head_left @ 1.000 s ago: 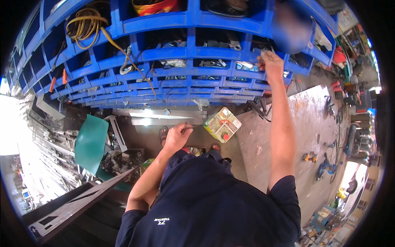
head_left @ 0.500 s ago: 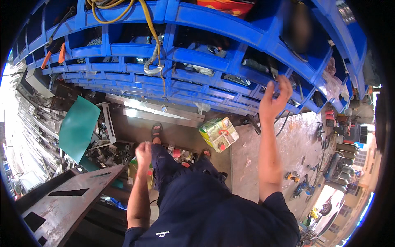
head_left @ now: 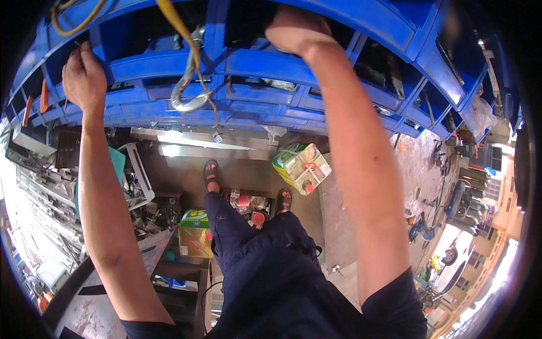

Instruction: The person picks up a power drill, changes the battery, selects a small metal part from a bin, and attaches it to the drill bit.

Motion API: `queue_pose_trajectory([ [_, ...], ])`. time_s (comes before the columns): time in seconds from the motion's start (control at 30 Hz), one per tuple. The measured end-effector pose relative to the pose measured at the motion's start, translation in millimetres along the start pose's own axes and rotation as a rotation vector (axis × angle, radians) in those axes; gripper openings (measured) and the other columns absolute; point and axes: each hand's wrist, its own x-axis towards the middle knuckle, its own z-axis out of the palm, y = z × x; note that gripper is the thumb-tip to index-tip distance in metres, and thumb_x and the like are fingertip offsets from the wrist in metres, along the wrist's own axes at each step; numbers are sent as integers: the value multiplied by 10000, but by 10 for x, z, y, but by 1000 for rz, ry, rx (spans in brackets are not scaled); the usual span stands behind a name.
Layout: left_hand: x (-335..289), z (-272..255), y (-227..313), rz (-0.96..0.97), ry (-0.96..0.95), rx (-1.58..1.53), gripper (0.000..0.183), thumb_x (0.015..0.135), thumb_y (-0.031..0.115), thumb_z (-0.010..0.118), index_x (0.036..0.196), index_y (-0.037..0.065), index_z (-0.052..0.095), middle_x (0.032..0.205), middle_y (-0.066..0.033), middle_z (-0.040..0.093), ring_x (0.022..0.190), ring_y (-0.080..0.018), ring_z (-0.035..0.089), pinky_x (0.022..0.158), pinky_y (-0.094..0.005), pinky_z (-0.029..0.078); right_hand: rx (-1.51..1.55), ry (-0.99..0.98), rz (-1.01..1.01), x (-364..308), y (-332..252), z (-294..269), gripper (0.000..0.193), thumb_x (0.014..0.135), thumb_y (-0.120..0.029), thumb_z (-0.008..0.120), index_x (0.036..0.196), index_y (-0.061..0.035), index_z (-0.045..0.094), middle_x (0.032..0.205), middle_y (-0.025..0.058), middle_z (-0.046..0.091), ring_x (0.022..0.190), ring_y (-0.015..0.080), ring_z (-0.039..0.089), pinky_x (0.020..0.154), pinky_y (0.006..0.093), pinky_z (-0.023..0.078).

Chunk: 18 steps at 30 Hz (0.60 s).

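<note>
My left hand (head_left: 84, 82) is raised to the front of the blue bin rack, with its fingers curled in at a bin opening. Whether they grip the bin's edge or a small part cannot be made out. My right hand (head_left: 296, 31) reaches over the front lip of a blue bin (head_left: 265, 62) in the upper middle. Its fingers are hidden in the dark inside. Between my hands hangs a metal hook (head_left: 191, 101), beside a yellow strap (head_left: 175, 22).
Bins to the right hold long metal tools (head_left: 393, 76). Orange handles (head_left: 44, 96) hang at the far left. Below stand a green-and-yellow tin (head_left: 302, 169) and a second tin (head_left: 195, 240) near my legs. A rusty metal frame (head_left: 101, 308) lies at the lower left.
My left hand has risen from beside my leg to the rack. My right hand has moved left and up, from the right-hand bins into the upper middle bin. The rack appears nearer.
</note>
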Motion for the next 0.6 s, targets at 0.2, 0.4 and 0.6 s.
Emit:
queue_pose_trajectory([
  [0.2, -114, 67, -181, -47, 72, -39, 388, 1017, 448, 515, 1088, 159, 764, 957, -166, 729, 912, -402, 670, 778, -487, 500, 30, 329, -190, -736, -442, 584, 400, 945, -345, 611, 1051, 24, 722, 1121, 264, 697, 1170, 374, 619, 1094, 565, 356],
  [0.4, -42, 60, -219, -61, 37, -9, 412, 1028, 455, 502, 1108, 139, 756, 966, -154, 729, 924, -384, 668, 798, -470, 489, 202, 445, -401, -1179, -419, 746, 657, 800, -243, 770, 1342, 58, 551, 1484, 239, 479, 1433, 397, 391, 1209, 572, 228],
  [0.6, -63, 85, -127, -108, 43, -28, 398, 1021, 447, 509, 1124, 151, 755, 979, -152, 734, 932, -395, 672, 804, -469, 498, 454, 204, -492, -1914, -185, 1180, 444, 829, -161, 739, 1228, 12, 648, 1456, 215, 524, 1418, 404, 430, 1191, 548, 299],
])
